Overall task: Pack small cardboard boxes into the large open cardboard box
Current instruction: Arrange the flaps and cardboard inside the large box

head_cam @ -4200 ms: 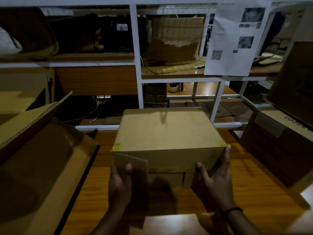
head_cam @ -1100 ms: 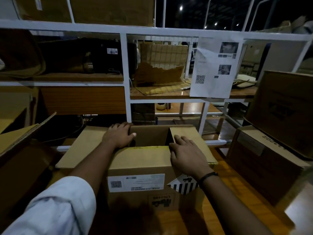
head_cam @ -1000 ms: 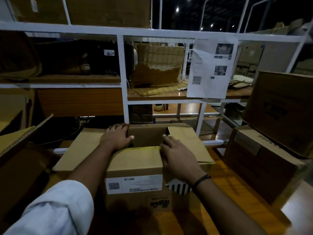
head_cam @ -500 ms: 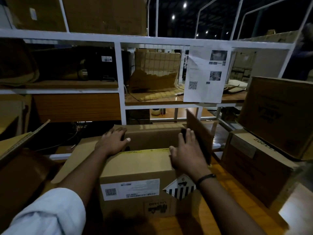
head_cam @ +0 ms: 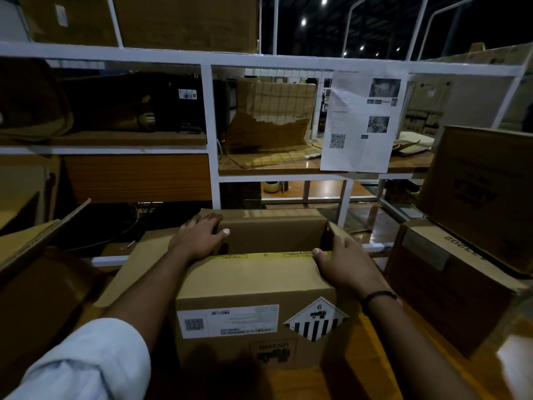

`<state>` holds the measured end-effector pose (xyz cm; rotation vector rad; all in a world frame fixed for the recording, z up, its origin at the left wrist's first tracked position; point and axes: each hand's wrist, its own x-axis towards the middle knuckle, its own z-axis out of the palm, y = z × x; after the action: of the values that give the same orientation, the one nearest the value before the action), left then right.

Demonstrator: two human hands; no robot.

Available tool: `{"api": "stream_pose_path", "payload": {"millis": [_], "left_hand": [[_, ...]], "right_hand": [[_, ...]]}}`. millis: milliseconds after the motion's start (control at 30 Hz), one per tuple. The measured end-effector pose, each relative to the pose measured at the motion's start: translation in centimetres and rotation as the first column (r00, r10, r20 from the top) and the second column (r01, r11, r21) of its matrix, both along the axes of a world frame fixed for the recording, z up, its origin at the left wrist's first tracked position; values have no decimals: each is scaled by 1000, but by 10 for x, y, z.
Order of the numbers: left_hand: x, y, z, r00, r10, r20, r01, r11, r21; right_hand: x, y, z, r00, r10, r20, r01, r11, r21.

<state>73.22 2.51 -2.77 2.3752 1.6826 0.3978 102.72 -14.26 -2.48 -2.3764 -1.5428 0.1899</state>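
Note:
A cardboard box (head_cam: 253,284) with a white shipping label and a striped hazard diamond on its front stands on the wooden table in front of me. Its near flap is folded down flat, edged with yellow tape. Its left flap (head_cam: 138,261) lies spread out to the left. My left hand (head_cam: 199,238) grips the box's left rim, thumb inside the opening. My right hand (head_cam: 343,264) lies on the near flap's right corner and holds the right flap (head_cam: 331,235) upright. The large open cardboard box (head_cam: 43,284) lies at my left, mostly in shadow.
Two stacked brown boxes (head_cam: 450,284) stand close on the right. A white metal shelf rack (head_cam: 210,134) runs across the back, holding torn cardboard and dark items. A printed sheet with a QR code (head_cam: 360,119) hangs from it.
My right hand has lifted the right flap from lying flat outward to standing upright. My left hand has stayed on the left rim. The view has tilted upward.

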Motion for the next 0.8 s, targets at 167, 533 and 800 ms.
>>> {"api": "stream_pose_path", "payload": {"millis": [167, 533, 800], "left_hand": [[1, -5, 4, 996, 2, 91, -2, 1000, 0], [12, -99, 20, 979, -174, 103, 134, 941, 311], [10, -159, 68, 995, -72, 62, 28, 844, 536]], "right_hand": [[-14, -4, 1, 945, 289, 150, -292, 956, 0], [-24, -6, -7, 916, 251, 314, -372, 823, 430], [-27, -15, -9, 862, -15, 508, -443, 467, 766]]}}
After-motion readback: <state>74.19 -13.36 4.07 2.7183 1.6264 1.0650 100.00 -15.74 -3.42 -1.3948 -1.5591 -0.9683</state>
